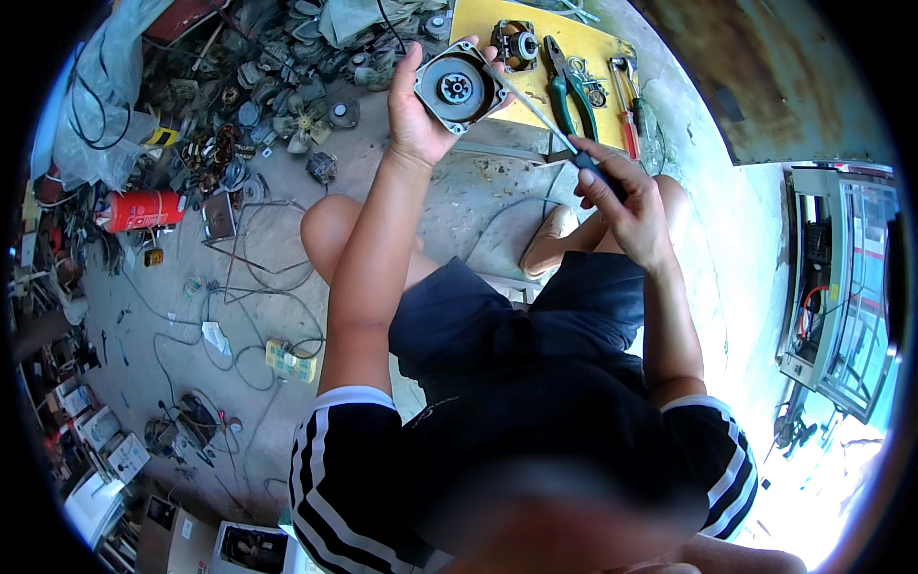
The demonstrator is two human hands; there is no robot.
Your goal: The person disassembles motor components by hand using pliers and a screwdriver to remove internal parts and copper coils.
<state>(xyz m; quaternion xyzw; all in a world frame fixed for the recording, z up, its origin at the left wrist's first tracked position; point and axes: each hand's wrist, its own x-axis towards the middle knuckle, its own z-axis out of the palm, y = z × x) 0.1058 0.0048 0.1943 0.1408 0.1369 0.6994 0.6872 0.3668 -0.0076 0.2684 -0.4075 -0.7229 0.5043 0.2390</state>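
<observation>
My left hand grips a square metal motor end cover, its round hollow and central hub turned up toward me. The fingers wrap behind it, partly hidden. My right hand is closed around the dark handle of a screwdriver. Its long shaft slants up and left, reaching the cover's right edge; whether the tip touches cannot be told. Just beyond, on a yellow board, sit an opened small motor, green-handled pliers, a red-handled screwdriver and several small metal parts.
A heap of old motors covers the floor at far left. Nearer are a red cylinder, loose cables and a yellow power strip. A rusty metal panel and a glass-sided cabinet stand at right.
</observation>
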